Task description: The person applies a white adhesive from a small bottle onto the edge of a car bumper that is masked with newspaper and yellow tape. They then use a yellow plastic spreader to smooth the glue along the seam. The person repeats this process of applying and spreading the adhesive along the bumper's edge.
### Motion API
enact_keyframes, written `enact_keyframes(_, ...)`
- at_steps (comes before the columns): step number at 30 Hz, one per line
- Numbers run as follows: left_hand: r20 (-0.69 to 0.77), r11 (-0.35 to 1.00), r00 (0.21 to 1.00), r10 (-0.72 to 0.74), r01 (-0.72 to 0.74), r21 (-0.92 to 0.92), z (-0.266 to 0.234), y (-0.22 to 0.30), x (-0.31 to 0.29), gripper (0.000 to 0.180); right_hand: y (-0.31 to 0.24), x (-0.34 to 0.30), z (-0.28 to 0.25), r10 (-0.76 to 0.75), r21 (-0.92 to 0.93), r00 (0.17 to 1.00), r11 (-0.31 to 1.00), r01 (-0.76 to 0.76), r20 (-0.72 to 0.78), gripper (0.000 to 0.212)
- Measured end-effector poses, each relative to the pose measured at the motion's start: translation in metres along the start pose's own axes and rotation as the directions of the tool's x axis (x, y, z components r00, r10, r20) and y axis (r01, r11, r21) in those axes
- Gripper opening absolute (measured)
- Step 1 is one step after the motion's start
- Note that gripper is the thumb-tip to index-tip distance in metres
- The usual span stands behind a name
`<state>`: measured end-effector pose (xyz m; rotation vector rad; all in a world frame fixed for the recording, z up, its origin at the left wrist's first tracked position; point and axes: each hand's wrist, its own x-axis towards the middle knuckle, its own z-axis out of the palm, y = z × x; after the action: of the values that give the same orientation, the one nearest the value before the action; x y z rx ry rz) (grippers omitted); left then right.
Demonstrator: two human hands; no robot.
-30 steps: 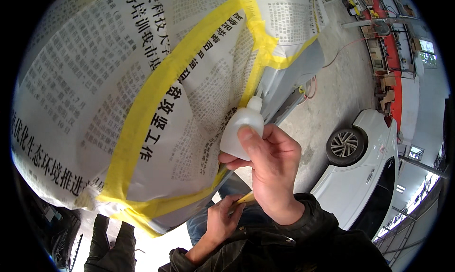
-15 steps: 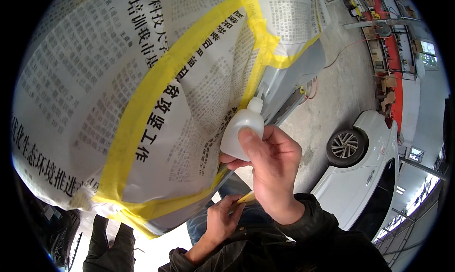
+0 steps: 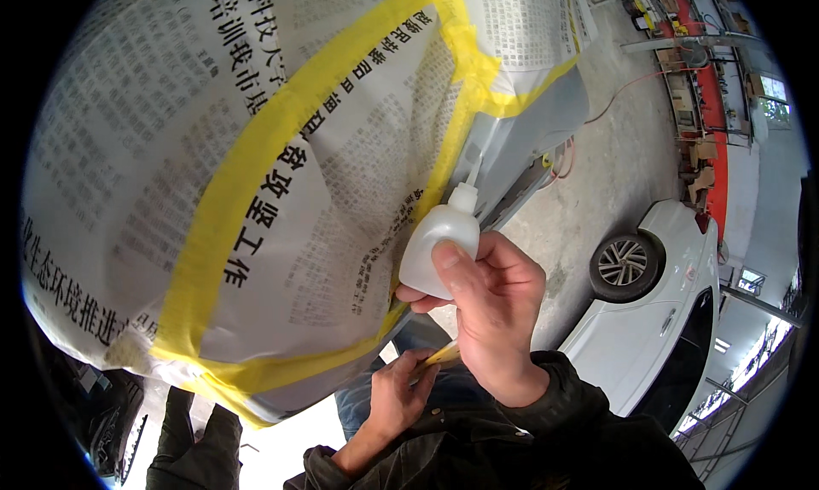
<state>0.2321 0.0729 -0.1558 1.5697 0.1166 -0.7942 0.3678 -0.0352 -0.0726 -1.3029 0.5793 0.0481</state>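
Note:
My right hand (image 3: 499,319) pinches a small white squeeze bottle (image 3: 431,255), thumb on its near side. The bottle's thin nozzle points up and away, over the grey panel (image 3: 546,102) of a car part covered with newspaper (image 3: 358,191). Whether the nozzle tip touches the panel I cannot tell. Yellow masking tape (image 3: 256,162) runs along the paper's edges and across it. Lower and to the left, my left hand (image 3: 398,396) is closed around a thin yellow object (image 3: 445,353), whose kind I cannot make out.
A white car (image 3: 648,319) stands at the right on the concrete floor (image 3: 627,123). Behind it are shelves with boxes (image 3: 699,153) and a red hose (image 3: 618,93). At the lower left another person's dark-trousered legs (image 3: 200,443) stand beside a black car part (image 3: 107,422).
The bottle has shifted slightly down and right in the picture, and more of its nozzle shows. The papered part sits a little further left. My left hand has hardly moved.

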Motion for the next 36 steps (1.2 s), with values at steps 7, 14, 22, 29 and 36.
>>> enact_keyframes(7, 0.005, 1.0, 1.0, -0.018, 0.018, -0.022, 0.003, 0.003, 0.001, 0.018, 0.002, -0.001, -0.011, -0.005, 0.041, 0.999, 0.999, 0.003, 0.05, 0.017)
enact_keyframes(14, -0.1, 0.999, 0.994, 0.044, -0.045, -0.007, 0.004, 0.002, -0.005, 0.019, 0.012, -0.008, -0.052, -0.065, -0.169, 0.987, 0.981, 0.09, 0.148, 0.025)
enact_keyframes(22, -0.067, 0.941, 0.953, 0.295, -0.302, -0.154, -0.008, 0.055, 0.006, 0.019, -0.017, -0.018, -0.131, -0.084, -0.357, 0.965, 0.918, 0.172, 0.247, 0.022)
enact_keyframes(29, 0.08, 0.838, 0.846, 0.527, -0.502, -0.213, -0.005, 0.076, 0.008, 0.025, 0.002, -0.033, -0.152, 0.005, -0.505, 0.852, 0.807, 0.306, 0.524, 0.02)
enact_keyframes(36, 0.139, 0.848, 0.837, 0.529, -0.516, -0.121, 0.005, 0.095, -0.005, 0.03, 0.0, -0.05, -0.145, 0.073, -0.299, 0.962, 0.954, 0.009, 0.262, 0.025)
